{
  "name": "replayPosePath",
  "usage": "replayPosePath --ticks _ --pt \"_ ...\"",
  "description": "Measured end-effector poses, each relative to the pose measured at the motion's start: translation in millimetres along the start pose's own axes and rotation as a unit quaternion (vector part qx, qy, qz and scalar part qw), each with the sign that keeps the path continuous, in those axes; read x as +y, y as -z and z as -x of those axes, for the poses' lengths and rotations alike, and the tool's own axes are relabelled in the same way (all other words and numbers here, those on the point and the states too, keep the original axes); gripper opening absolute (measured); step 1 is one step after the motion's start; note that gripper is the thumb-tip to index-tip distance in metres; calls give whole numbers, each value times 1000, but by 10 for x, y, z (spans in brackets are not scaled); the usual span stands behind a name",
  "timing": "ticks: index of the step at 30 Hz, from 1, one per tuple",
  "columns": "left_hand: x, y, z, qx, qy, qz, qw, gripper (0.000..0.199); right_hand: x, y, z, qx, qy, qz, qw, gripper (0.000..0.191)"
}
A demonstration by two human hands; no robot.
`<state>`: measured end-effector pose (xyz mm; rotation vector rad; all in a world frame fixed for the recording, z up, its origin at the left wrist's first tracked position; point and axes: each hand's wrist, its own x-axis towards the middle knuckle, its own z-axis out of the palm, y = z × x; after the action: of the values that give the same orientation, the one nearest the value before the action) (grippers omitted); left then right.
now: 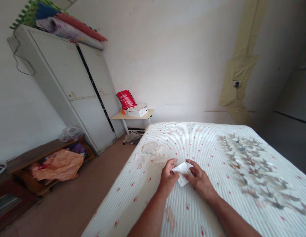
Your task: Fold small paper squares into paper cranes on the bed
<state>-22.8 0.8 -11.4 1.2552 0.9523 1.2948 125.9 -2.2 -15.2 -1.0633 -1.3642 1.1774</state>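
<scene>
Your left grip and right grip are clamped on a white paper slip, held over the quilted bed. Written paper slips lie beyond the left grip, near the bed's edge; folded paper pieces spread right, past open bedspread.

The left hand and right hand hold a white paper over a red-dotted bedspread

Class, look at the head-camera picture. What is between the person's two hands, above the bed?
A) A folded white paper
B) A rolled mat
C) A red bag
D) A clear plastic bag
A. A folded white paper sits between the left hand and the right hand, its edges at their fingers.
</scene>
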Motion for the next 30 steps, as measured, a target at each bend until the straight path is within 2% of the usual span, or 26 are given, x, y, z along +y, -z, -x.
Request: replayPosePath --ticks 7,17,21,27,30 --pt "11 -14 11 -2 16 -20 1000 52 41 6 -7 4 6 16 1000 52" --pt "58 -1 21 11 -9 -11 1000 44 44 29 -19 12 -1 -18 1000 54" --pt "32 9 0 49 -27 -15 998 37 63 43 -30 9 -2 -35 999 54" --pt "-41 60 -40 117 -63 -76 988 15 21 28 -27 24 19 -42 999 47" --pt "-34 69 -18 97 -45 -100 989 19 -14 40 -17 23 49 -5 999 33"
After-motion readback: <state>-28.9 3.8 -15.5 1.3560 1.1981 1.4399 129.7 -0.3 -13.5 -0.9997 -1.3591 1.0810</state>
